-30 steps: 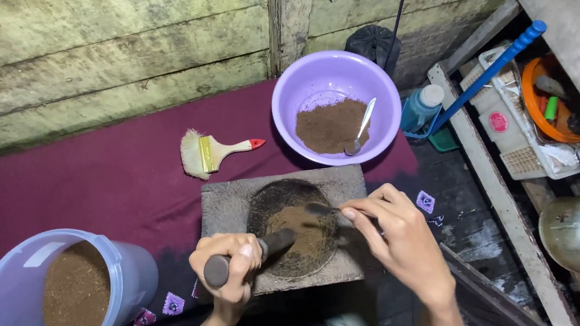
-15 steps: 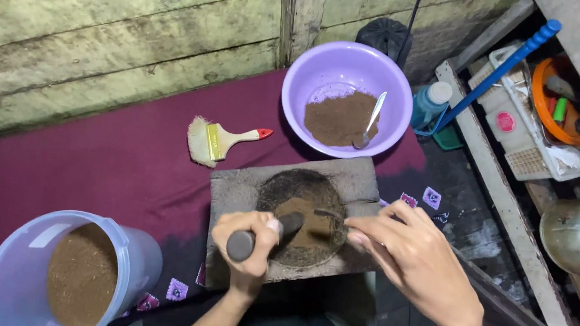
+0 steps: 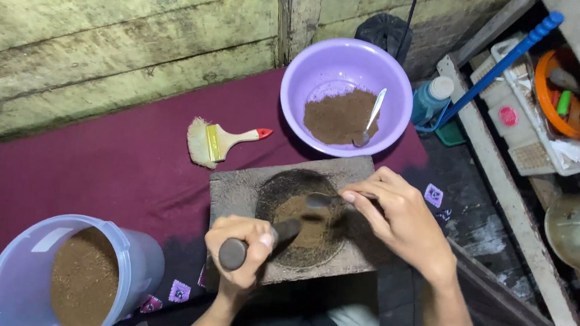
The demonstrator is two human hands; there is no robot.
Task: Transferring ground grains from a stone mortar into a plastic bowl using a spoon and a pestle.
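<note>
At centre frame, a stone mortar slab (image 3: 244,197) with brown powder (image 3: 301,228) in its hollow is being worked. A dark pestle (image 3: 254,241) is being gripped by the left hand (image 3: 242,250), fingers wrapped tight, angled toward 2 o'clock for leverage. A spoon (image 3: 322,199) is being pinched by the right hand (image 3: 401,220), fingers together, its bowl being kept over the powder. At 12 o'clock, more powder is being held in a purple basin (image 3: 327,67).
</note>
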